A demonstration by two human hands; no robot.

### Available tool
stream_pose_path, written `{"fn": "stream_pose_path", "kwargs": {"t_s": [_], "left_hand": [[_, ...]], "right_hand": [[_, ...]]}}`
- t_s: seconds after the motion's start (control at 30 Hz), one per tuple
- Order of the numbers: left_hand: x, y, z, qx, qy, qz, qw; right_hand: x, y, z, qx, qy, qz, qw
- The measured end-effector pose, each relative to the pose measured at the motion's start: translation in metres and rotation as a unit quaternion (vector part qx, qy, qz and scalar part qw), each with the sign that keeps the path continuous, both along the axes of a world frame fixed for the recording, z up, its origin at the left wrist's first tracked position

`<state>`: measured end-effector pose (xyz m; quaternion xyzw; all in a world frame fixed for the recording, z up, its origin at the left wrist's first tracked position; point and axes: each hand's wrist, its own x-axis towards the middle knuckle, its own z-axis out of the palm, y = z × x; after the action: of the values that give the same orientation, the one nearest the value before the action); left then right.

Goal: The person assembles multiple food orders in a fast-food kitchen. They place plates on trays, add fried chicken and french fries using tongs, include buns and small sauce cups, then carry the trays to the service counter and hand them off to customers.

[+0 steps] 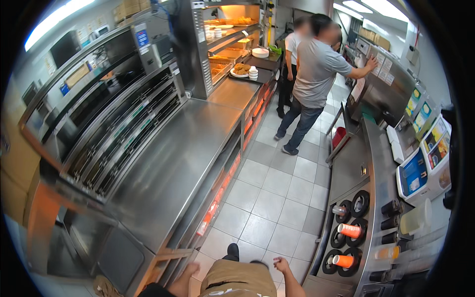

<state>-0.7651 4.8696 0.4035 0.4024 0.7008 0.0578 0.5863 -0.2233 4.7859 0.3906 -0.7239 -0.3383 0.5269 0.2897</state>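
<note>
My left hand point(192, 269) hangs low beside the steel counter point(168, 143), touching nothing that I can see; its fingers are blurred. On the other side of my body, my right hand point(281, 264) is in the air over the tiled floor. Its fingers are loosely bent and a little apart, with nothing visible in them. Nearest to that hand is the cup dispenser unit on the right, where orange paper cups point(343, 261) stick out of black round holders point(360, 203).
Two people stand ahead in the aisle; the one in a grey shirt point(316, 74) reaches to a steel machine point(391, 74). A plate of fried food point(241, 70) and small white cups point(253, 73) stand by a lit warming cabinet point(230, 44). Tiled floor point(269, 185) runs between both counters.
</note>
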Motion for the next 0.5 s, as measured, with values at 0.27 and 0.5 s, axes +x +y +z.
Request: {"fn": "stream_pose_path", "kwargs": {"t_s": [0.27, 0.5], "left_hand": [[0.249, 0.491, 0.083, 0.300, -0.027, -0.153, 0.941], [0.373, 0.673, 0.084, 0.264, 0.130, -0.119, 0.948]], "right_hand": [[-0.006, -0.037, -0.057, -0.165, 0.038, -0.195, 0.966], [0.167, 0.135, -0.007, -0.238, 0.112, -0.250, 0.932]]}}
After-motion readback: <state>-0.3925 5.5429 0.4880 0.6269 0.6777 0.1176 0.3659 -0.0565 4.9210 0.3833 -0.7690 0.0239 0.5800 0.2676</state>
